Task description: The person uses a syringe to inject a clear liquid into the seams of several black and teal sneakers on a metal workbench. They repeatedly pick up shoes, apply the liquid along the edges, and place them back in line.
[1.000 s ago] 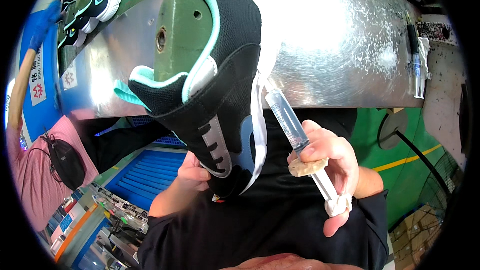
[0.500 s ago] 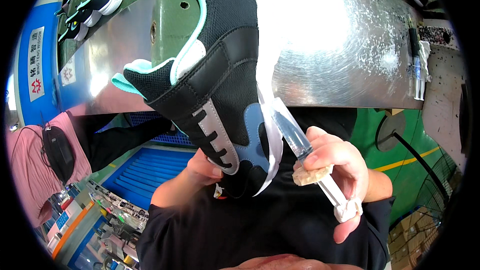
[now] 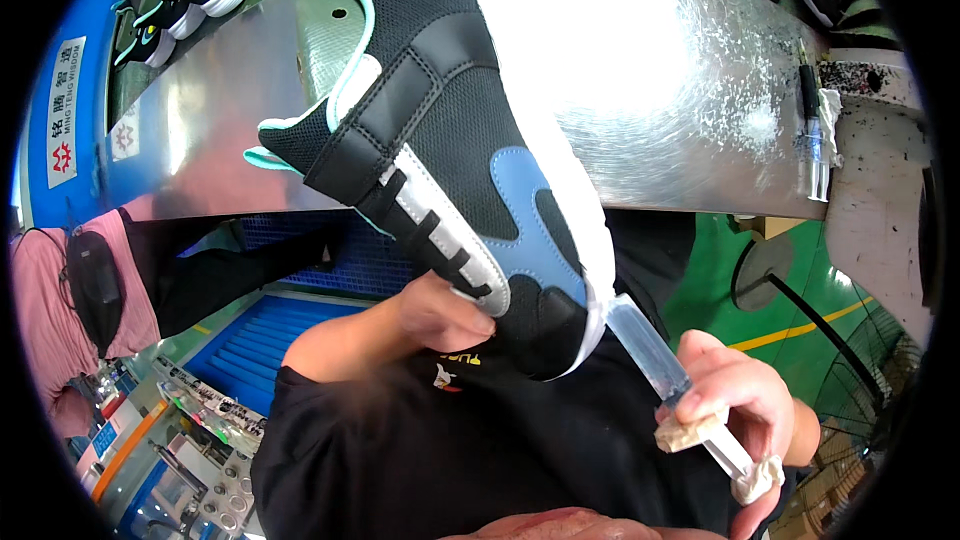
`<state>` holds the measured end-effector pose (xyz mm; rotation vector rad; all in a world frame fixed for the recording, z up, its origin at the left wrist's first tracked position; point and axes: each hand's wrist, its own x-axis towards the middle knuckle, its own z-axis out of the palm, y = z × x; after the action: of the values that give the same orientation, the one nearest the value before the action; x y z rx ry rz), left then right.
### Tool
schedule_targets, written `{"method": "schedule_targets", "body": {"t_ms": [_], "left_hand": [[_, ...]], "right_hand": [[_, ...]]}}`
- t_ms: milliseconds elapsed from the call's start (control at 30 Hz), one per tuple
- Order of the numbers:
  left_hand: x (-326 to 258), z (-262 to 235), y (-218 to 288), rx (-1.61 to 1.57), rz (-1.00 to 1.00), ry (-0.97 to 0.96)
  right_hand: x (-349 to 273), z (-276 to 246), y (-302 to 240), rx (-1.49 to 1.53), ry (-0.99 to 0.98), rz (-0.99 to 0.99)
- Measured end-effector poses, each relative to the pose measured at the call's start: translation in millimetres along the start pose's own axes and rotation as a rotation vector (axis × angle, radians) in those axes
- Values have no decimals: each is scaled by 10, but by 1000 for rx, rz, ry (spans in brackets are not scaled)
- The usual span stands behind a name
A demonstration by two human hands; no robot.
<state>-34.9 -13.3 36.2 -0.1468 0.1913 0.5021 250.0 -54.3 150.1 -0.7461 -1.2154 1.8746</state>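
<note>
On my feed, left grip [image 3: 440,312] clasps shoe [image 3: 455,110], long axis slanting, toe down-right; right grip [image 3: 745,390] holds syringe [image 3: 648,348], tip up-left.

Black mesh sneaker [image 3: 455,125] is held toe-down at a slant, trimmed in blue, silver-grey and mint. Clear syringe [image 3: 648,348]'s tilted too, tip parked right at the white sole [image 3: 545,135] near the toe.

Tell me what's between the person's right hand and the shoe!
A clear syringe. The head view shows the right hand holding it, its tip at the white sole of the shoe. I can't tell if they touch.
</note>
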Motion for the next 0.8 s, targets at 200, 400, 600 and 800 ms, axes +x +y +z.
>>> {"method": "schedule_targets", "body": {"t_ms": [200, 400, 600, 800], "left_hand": [[288, -193, -81, 77, -130, 3], [699, 48, -147, 253, -112, -68], [1031, 112, -175, 251, -115, -199], [1195, 130, -186, 246, -91, -185]], "right_hand": [[-375, 101, -261, -116, 107, 65], [-473, 164, -462, -254, 204, 39], [-715, 165, -379, -416, 268, -62], [-703, 159, -217, -489, 336, -183]]}}
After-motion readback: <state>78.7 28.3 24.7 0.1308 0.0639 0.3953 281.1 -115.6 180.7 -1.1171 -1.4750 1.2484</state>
